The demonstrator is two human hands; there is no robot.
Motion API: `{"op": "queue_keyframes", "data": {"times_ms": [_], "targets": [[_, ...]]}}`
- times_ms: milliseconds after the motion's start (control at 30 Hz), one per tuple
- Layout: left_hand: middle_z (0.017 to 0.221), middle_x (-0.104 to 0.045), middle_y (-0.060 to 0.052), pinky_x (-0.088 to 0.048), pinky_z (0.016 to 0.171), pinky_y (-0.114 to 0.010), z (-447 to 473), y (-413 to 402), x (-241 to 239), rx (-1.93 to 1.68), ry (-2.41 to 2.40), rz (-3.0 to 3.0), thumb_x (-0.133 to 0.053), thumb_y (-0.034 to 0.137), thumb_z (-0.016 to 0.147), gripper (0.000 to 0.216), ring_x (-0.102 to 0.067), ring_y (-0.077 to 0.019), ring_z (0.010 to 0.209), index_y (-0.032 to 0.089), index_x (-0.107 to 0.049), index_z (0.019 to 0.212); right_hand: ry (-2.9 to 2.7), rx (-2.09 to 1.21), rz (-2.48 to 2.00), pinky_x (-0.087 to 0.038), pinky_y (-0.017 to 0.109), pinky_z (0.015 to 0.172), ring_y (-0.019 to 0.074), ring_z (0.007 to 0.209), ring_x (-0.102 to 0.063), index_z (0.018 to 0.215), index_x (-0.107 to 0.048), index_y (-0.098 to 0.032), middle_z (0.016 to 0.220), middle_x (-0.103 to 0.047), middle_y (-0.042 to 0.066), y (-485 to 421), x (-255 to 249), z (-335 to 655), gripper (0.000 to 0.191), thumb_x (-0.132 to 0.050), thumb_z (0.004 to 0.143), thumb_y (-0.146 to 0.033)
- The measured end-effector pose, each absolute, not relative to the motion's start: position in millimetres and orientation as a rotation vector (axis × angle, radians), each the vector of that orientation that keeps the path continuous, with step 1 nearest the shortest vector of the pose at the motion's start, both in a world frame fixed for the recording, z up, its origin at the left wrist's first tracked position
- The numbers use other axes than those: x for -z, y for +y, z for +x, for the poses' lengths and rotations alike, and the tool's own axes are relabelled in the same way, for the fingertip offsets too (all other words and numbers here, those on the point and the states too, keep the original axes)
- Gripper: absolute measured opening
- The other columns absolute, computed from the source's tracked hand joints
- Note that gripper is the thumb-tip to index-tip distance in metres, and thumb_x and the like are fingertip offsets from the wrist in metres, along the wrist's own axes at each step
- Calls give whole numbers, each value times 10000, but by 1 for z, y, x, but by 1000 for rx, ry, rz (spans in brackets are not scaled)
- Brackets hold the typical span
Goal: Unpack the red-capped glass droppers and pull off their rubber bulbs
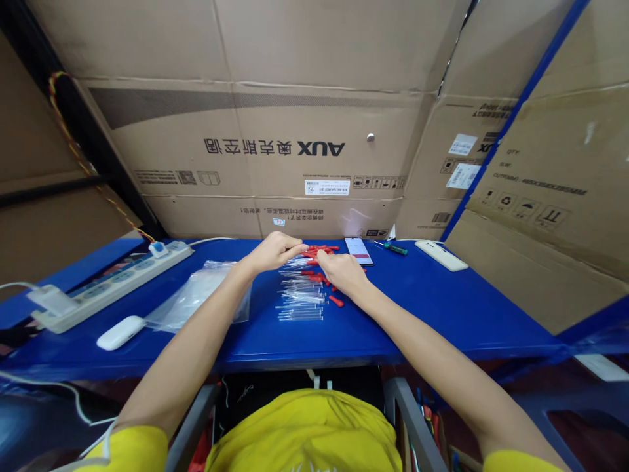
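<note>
My left hand (276, 253) is closed in a pinch at the far side of the pile; what its fingertips hold is too small to make out. Close by on the right, my right hand (343, 270) also has its fingers pressed together, and its grip is hidden. Thin clear glass dropper tubes (301, 311) lie in a column beneath and in front of both hands, roughly side by side. Red rubber bulbs (336, 301) are scattered along the column's right side, and more lie beyond my fingertips.
Clear plastic bags (199, 295) lie left of the tubes, with a white case (120, 332) and a power strip (118, 285) farther left. At the back right are a lit phone (358, 250), a green-handled screwdriver (392, 248) and a pale phone-shaped object (441, 255). Cardboard walls (275, 118) enclose the blue table (422, 321).
</note>
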State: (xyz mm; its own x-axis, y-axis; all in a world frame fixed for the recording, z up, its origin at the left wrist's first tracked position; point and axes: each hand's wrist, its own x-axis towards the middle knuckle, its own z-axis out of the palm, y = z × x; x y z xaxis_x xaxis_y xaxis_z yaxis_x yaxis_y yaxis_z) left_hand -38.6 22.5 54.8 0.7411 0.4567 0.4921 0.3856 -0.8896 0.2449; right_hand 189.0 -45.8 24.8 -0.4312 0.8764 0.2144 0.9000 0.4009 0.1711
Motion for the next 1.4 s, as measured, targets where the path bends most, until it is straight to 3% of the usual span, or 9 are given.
{"op": "queue_keyframes", "data": {"times_ms": [467,533,633,700,867,1000,1167,1400], "targets": [[571,-388,36,-274,587,-279,-41,21,-59,-833,732,2748,-479,459,1046,523,-338,-104,542,183,-422,606,-2499,388,-1581,-433,278,697,260,901,-745,1306,-576,-170,1056,-775,159,-41,-20,190,430,-211,1124,-306],[564,-397,32,-290,579,-266,-61,21,-67,-994,873,2652,-503,496,1021,527,-340,-105,552,185,-437,602,-2429,373,-1622,-407,273,669,241,830,-731,1262,-589,-174,988,-775,147,-40,-22,206,411,-238,1130,-342],[555,-340,38,-267,553,-249,-100,22,-81,-1553,1211,2310,-461,512,1034,523,-304,-100,556,196,-408,621,-2184,354,-1786,-363,261,630,191,666,-659,1177,-606,-163,792,-735,98,-36,-25,242,403,-268,1135,-379],[574,-372,35,-265,557,-249,-112,24,-84,-1646,1247,2261,-416,491,1053,502,-332,-100,560,197,-409,645,-2072,378,-1793,-328,262,614,174,628,-617,1134,-614,-158,748,-708,78,-33,-24,260,458,-214,1145,-382],[626,-552,9,-351,621,-266,-72,27,-65,-1110,1059,2610,-422,494,1046,475,-496,-131,595,183,-561,715,-2219,522,-1477,-323,292,674,195,772,-601,1029,-668,-174,867,-699,91,-31,-16,249,461,-289,1140,-411],[733,-648,4,-355,644,-270,-51,28,-45,-1002,1107,2688,-521,514,1024,360,-556,-150,644,199,-632,888,-2306,621,-1156,-343,350,829,245,955,-537,1043,-734,-191,1011,-675,120,-33,-20,230,441,-372,1121,-429],[829,-696,2,-375,654,-272,-54,29,-30,-954,1183,2694,-583,455,996,239,-596,-160,669,225,-625,1049,-2378,285,-953,-320,364,844,218,901,-529,1023,-769,-220,891,-711,67,-26,-36,208,328,-511,1091,-410],[985,-716,-26,-405,704,-286,-49,29,-23,-1100,1243,2641,-578,244,916,114,-618,-175,779,223,-617,1021,-2215,-623,-814,-473,275,816,160,817,-693,933,-722,-188,901,-774,12,-19,-24,171,98,-718,938,-285]]}}
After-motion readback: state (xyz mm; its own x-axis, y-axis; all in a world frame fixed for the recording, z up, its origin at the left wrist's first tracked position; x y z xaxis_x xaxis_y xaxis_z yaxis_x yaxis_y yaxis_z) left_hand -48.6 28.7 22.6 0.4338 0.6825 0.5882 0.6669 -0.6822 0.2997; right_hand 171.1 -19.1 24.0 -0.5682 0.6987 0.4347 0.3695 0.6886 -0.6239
